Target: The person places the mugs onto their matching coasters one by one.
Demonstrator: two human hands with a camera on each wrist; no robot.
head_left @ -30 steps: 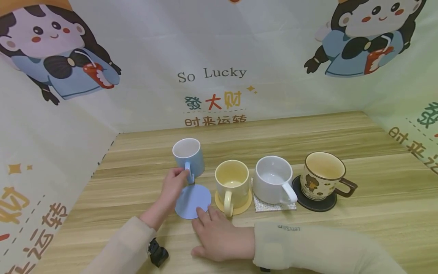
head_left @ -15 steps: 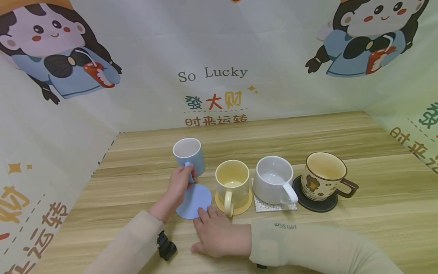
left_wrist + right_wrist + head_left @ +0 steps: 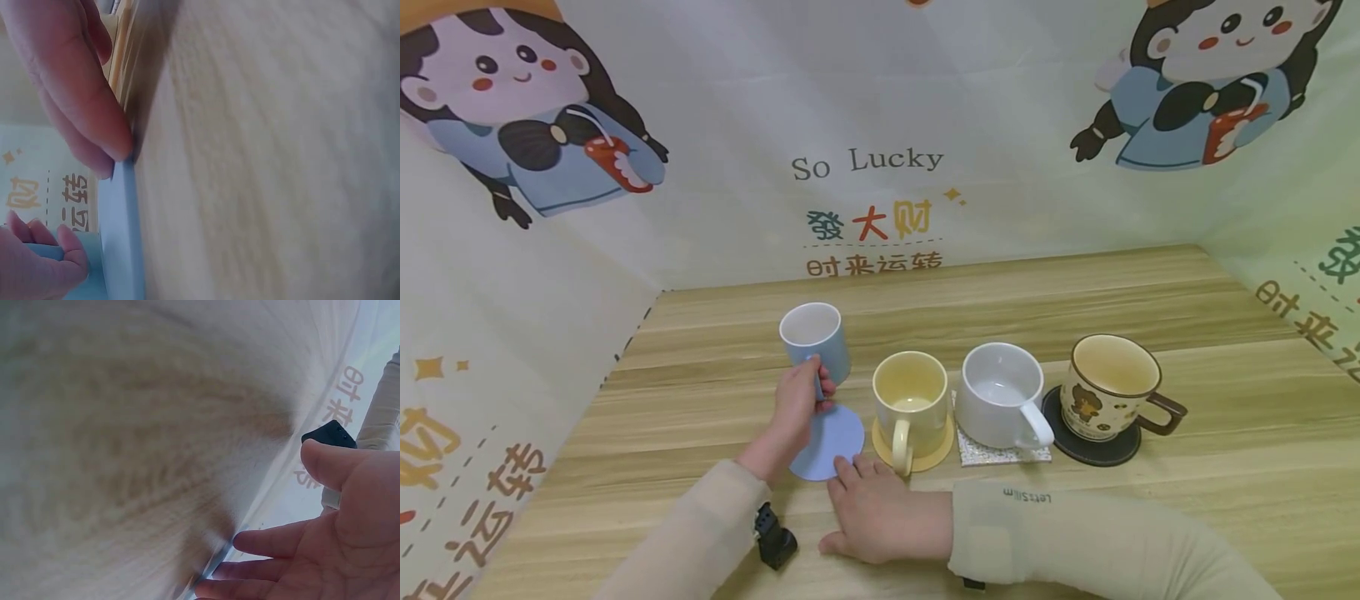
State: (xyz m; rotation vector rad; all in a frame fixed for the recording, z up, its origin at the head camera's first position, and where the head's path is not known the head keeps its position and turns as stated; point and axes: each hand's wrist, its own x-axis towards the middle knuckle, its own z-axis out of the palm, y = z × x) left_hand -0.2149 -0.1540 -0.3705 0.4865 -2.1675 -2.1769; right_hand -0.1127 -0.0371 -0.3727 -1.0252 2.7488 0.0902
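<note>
A light blue mug (image 3: 832,348) stands upright on the wooden table, just behind a round blue coaster (image 3: 835,446). My left hand (image 3: 799,400) grips the mug's handle, fingers curled round it, and covers the coaster's left side in the head view. Flat and spread, my right hand (image 3: 880,510) has its fingertips at the coaster's near edge. In the left wrist view the right fingers (image 3: 81,94) touch the rim of the coaster (image 3: 122,231), with the mug (image 3: 95,284) beyond. The right wrist view shows the palm of the right hand (image 3: 312,550) with straight fingers.
Right of the blue coaster, a yellow mug (image 3: 917,408) stands on a yellow coaster (image 3: 946,446). Beside it are a white mug (image 3: 992,408) on a speckled square coaster (image 3: 992,457) and a bear-print mug (image 3: 1105,408) on a black coaster (image 3: 1105,450). A printed cloth (image 3: 1000,217) borders the table.
My left hand has moved slightly right and its fingers have closed further round the blue mug's handle. The mug, the coaster and my right hand have hardly moved.
</note>
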